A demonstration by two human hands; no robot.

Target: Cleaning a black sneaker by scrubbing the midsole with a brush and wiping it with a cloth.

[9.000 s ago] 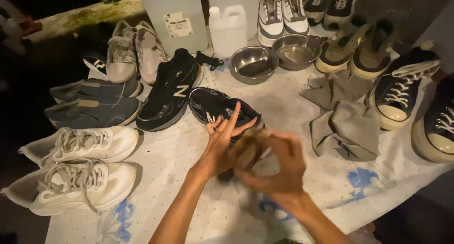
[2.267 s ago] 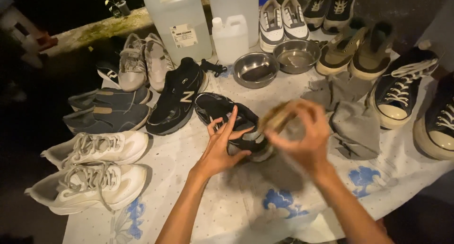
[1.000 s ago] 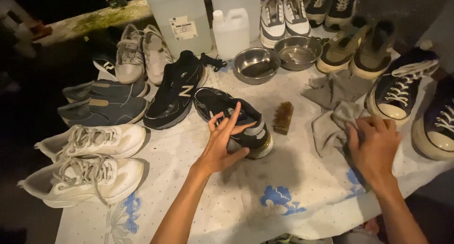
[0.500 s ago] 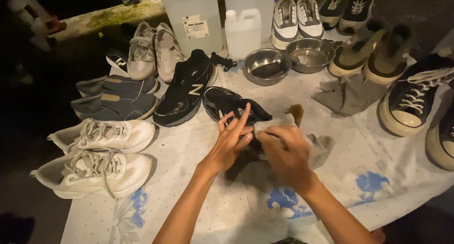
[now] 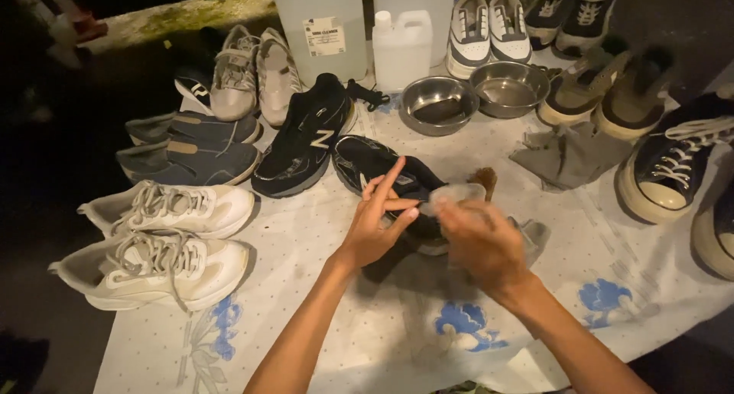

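Note:
A black sneaker (image 5: 372, 162) lies on its side in the middle of the cloth-covered table (image 5: 321, 317). My left hand (image 5: 376, 224) grips its heel end, fingers spread over the upper. My right hand (image 5: 479, 241) is blurred and presses a grey cloth (image 5: 457, 195) against the heel of the shoe; the cloth's loose end (image 5: 535, 233) trails to the right. A brown bristle brush (image 5: 485, 178) lies just behind the cloth, mostly hidden.
The matching black sneaker (image 5: 306, 138) stands to the left. White sneakers (image 5: 164, 237), grey shoes (image 5: 187, 145), two steel bowls (image 5: 440, 103), a white jug (image 5: 403, 46), a large clear container (image 5: 317, 23), another grey cloth (image 5: 569, 153) and dark canvas shoes (image 5: 673, 165) ring the table.
My right hand set the brush down beside the shoe, picked a grey cloth from the right and brought it to the shoe's heel. My left hand stayed on the shoe.

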